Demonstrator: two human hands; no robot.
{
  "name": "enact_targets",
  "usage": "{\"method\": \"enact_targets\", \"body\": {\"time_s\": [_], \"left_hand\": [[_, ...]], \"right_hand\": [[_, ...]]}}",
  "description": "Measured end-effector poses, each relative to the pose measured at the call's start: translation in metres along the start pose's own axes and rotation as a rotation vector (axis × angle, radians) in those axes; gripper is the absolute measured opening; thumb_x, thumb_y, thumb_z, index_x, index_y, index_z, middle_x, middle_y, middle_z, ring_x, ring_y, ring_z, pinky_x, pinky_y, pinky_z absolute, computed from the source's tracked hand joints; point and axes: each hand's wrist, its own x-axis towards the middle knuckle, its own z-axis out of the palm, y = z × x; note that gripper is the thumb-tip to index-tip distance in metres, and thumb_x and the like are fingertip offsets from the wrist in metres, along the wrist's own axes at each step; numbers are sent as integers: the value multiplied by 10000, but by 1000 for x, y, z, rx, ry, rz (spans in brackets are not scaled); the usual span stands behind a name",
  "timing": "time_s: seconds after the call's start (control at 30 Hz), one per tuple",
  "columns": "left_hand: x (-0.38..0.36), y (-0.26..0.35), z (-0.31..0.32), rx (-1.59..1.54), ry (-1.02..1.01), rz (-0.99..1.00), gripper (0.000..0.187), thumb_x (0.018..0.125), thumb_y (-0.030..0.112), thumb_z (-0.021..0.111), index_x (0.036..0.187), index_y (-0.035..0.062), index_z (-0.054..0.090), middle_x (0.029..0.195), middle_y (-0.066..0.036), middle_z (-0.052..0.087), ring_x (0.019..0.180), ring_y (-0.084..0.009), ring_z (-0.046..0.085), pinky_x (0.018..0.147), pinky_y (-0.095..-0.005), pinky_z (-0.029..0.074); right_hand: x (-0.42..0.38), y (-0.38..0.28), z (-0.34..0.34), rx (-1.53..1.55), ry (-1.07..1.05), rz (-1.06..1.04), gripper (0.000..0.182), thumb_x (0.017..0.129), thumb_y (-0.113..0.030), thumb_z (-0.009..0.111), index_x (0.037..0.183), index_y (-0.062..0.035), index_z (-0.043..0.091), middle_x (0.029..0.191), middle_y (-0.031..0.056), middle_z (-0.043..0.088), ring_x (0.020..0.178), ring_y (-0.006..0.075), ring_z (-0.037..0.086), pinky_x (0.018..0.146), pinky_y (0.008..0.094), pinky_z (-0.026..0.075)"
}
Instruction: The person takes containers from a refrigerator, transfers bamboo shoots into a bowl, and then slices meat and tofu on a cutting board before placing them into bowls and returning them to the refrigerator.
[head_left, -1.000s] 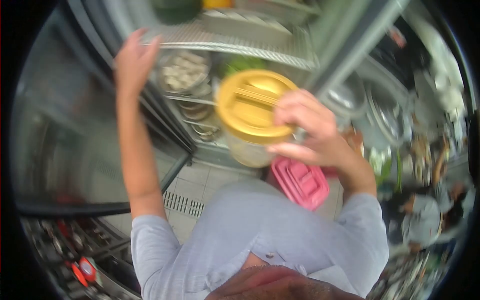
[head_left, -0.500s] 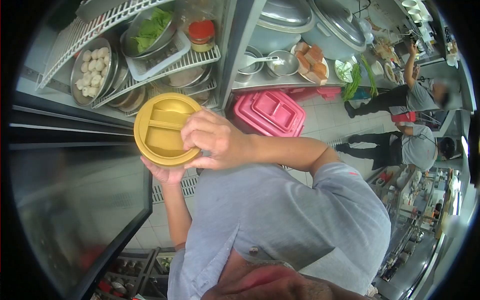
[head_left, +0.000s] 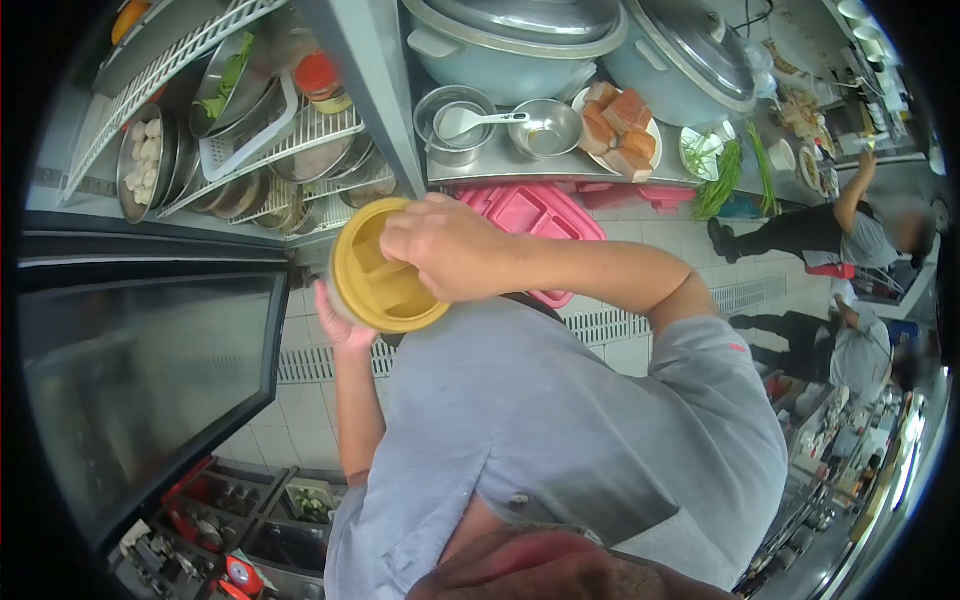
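Note:
I hold a jar with a yellow lid in front of my chest. My right hand grips the rim of the lid from above. My left hand supports the jar from underneath; most of that hand and the jar's body are hidden behind the lid. Behind the jar stands an open fridge with wire shelves holding metal bowls of white balls and greens.
The fridge's glass door hangs open at left. A pink bin sits on the tiled floor under a steel counter with big pots, bowls and orange blocks. Two other people work at far right. Bins with utensils lie at lower left.
My left hand left the fridge door and came under the jar. The jar moved from the fridge shelf toward my chest, and my view swung to the counter.

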Motion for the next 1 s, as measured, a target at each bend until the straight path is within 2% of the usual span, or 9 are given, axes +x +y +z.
{"method": "enact_targets", "body": {"time_s": [0.13,0.27,0.4,0.5,0.6,0.77,0.87,0.93,1.0], "left_hand": [[20,-62,13,80,15,-24,810,966,637,577,1547,87,449,1559,-158,494,1439,-350,472,1196,-545,388],[38,-101,3,-333,-290,-172,785,984,628,558,1540,83,460,1543,-160,511,1418,-342,498,1188,-536,403],[51,-107,14,-361,-301,-194,805,976,647,560,1547,90,451,1557,-153,500,1423,-344,492,1190,-549,396],[52,-98,30,-130,-159,-99,855,943,679,585,1557,102,438,1565,-142,497,1431,-342,486,1200,-560,376],[59,-94,22,-68,-140,-80,841,954,659,583,1565,102,428,1564,-149,496,1439,-345,478,1204,-560,371],[62,-97,10,-82,-158,-133,841,958,667,563,1581,122,413,1601,-152,455,1462,-358,448,1217,-577,343],[59,-102,7,-193,-188,-160,834,962,670,549,1592,143,402,1624,-150,422,1481,-387,413,1215,-620,323],[50,-104,-6,-280,-255,-172,826,967,666,538,1598,153,396,1636,-149,405,1491,-408,390,1211,-651,310],[47,-104,-11,-291,-226,-122,831,965,664,527,1602,150,387,1640,-164,391,1490,-429,384,1196,-672,322]], "right_hand": [[-20,31,-33,-245,54,-466,125,690,-170,697,746,-126,593,839,18,544,802,205,539,741,337,426],[-40,58,-51,-171,106,-541,125,665,-189,674,718,-124,580,838,5,540,786,191,523,700,325,412],[-52,70,-55,11,180,-329,220,712,-112,742,910,-80,651,963,40,669,886,234,641,720,350,506],[-62,53,-76,158,99,284,312,762,-101,765,1045,-53,643,943,70,689,820,271,671,694,379,538],[-66,65,-61,342,-201,478,387,790,-154,788,1120,-37,622,880,78,673,708,287,650,636,407,528],[-57,83,-54,-218,14,-340,119,649,-132,686,753,-96,640,980,25,660,955,239,622,813,352,498],[-47,98,-77,-238,180,-447,115,663,-85,679,765,-80,625,910,50,637,887,275,617,800,377,511],[-40,129,-76,-226,280,-323,90,691,-43,646,774,-66,624,859,74,643,857,311,621,787,395,516],[-35,159,-67,-294,157,-15,87,727,-4,623,801,-49,635,876,105,690,868,348,642,778,423,519]]}}
